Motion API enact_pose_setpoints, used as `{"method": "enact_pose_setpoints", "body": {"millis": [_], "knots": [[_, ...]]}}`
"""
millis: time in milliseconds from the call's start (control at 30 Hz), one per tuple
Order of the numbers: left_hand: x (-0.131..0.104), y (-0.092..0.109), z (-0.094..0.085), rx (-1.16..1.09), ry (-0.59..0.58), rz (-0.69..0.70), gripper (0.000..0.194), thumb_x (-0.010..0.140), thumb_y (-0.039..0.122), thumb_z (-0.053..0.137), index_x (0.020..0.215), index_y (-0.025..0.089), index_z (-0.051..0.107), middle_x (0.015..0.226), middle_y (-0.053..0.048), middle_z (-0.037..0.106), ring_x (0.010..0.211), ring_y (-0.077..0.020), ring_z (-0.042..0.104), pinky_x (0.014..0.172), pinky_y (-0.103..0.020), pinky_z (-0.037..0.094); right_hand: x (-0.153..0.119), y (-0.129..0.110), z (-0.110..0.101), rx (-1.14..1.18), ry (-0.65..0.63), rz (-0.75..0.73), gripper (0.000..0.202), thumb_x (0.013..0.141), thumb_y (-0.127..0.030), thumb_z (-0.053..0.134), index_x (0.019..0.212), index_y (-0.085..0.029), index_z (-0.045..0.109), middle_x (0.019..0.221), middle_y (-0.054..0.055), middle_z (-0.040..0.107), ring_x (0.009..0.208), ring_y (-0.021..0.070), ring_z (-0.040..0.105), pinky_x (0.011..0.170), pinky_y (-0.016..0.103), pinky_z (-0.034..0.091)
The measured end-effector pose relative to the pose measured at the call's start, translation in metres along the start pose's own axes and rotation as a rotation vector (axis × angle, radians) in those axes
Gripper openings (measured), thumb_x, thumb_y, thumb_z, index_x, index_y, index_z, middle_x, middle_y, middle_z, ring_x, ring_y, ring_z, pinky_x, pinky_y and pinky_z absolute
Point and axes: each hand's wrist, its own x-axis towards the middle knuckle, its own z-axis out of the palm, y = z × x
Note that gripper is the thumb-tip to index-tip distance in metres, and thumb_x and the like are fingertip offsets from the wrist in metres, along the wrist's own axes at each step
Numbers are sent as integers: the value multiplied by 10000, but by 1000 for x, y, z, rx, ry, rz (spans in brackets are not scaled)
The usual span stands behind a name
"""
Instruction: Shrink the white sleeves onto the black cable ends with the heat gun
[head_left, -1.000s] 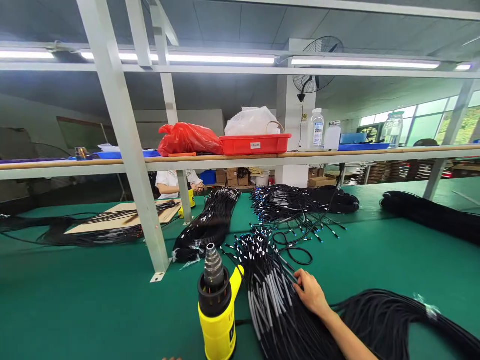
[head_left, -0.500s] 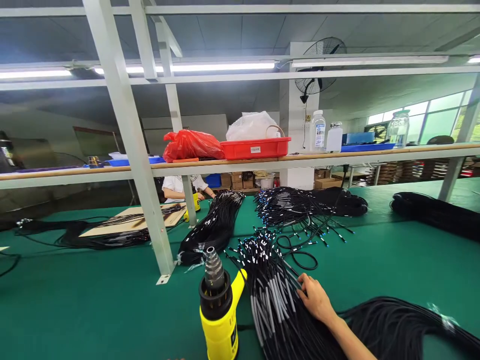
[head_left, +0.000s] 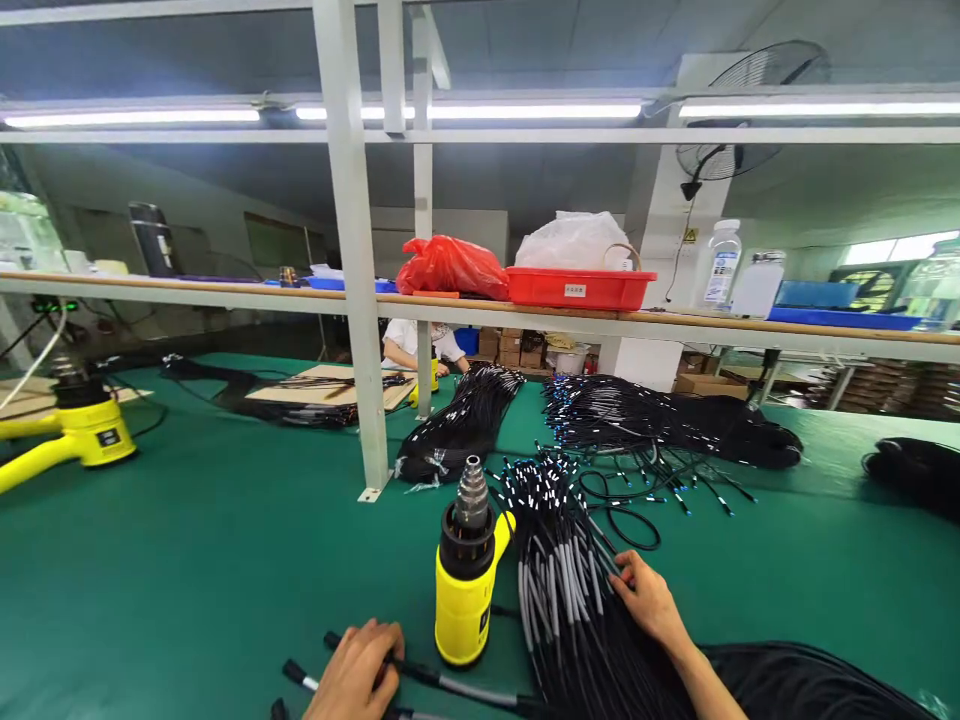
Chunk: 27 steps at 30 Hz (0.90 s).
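Note:
My left hand (head_left: 356, 672) is low in the view, its fingers closed round a black cable (head_left: 420, 672) with a grey sleeve. Other black cable ends (head_left: 295, 674), one with a white band, stick out to its left. My right hand (head_left: 651, 602) pinches a cable at the right side of a thick bundle of black cables (head_left: 570, 610); its fingertips are partly hidden. Grey sleeves and white-banded ends show on this bundle. Between my hands a yellow heat gun (head_left: 463, 600) stands upright, nozzle up.
More cable bundles (head_left: 465, 420) lie across the green table (head_left: 187, 560). A second yellow heat gun (head_left: 97, 435) stands at left. A white post (head_left: 352, 300) carries a shelf with a red tray (head_left: 581, 290) and bottles (head_left: 721, 265). Another person (head_left: 420, 345) sits beyond.
The view has turned left, bringing the second heat gun into sight. My left hand has come into view holding a cable. My right hand stays at the bundle's right side.

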Motion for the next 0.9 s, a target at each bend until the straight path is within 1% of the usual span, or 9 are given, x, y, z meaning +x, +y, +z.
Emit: {"method": "enact_pose_setpoints", "body": {"millis": [133,233,300,433,533,700,800,900], "knots": [[1,10,-7,-32,-50,-42,252,797,162,469,916,264,667,1038,-16,740,1145,-268,635,1048,-535,449,0,4,2,18,10,-15,125,762,-299,473,855,-226,512,613,-8,600,600,212,631,605,303,462],[1,11,-7,-42,-107,-56,259,812,159,444,929,259,652,1042,-18,731,1165,-268,620,1067,-573,412,0,4,3,35,36,-30,105,751,-293,483,831,-232,516,598,-8,597,596,217,627,594,306,456],[1,10,-7,-48,-121,-53,247,824,159,435,919,257,641,1038,-19,726,1168,-262,615,1078,-578,396,-1,3,3,46,53,-36,96,749,-287,482,817,-232,520,601,-1,597,603,223,621,600,313,452],[0,10,-8,-65,-107,-38,212,842,179,438,906,251,628,1018,-30,724,1141,-255,620,1072,-555,409,-2,0,1,69,66,-30,119,739,-299,480,815,-223,533,614,13,593,619,238,608,624,334,452],[1,13,-13,-79,-109,-18,215,852,181,426,907,247,623,986,-33,718,1112,-249,627,1061,-545,416,-3,-2,-3,86,62,-13,128,719,-301,498,808,-223,546,623,9,596,625,230,608,643,333,462],[1,18,-18,-86,-120,-23,231,849,169,423,919,245,629,989,-30,714,1123,-237,622,1063,-524,413,-9,-7,-11,120,49,5,181,699,-334,514,822,-222,585,657,12,627,645,214,633,666,321,502],[-1,16,-15,-82,-107,-16,251,848,167,428,952,251,640,1019,-29,722,1137,-242,623,1063,-529,416,-11,-10,-14,138,44,3,229,690,-370,510,833,-216,601,662,22,640,638,215,637,652,323,515],[-3,10,-6,-67,-62,-1,279,854,177,429,1007,255,648,1057,-37,730,1154,-251,623,1054,-531,432,-10,-13,-15,150,44,12,232,699,-389,509,819,-215,605,637,20,634,609,213,631,623,321,511]]}}
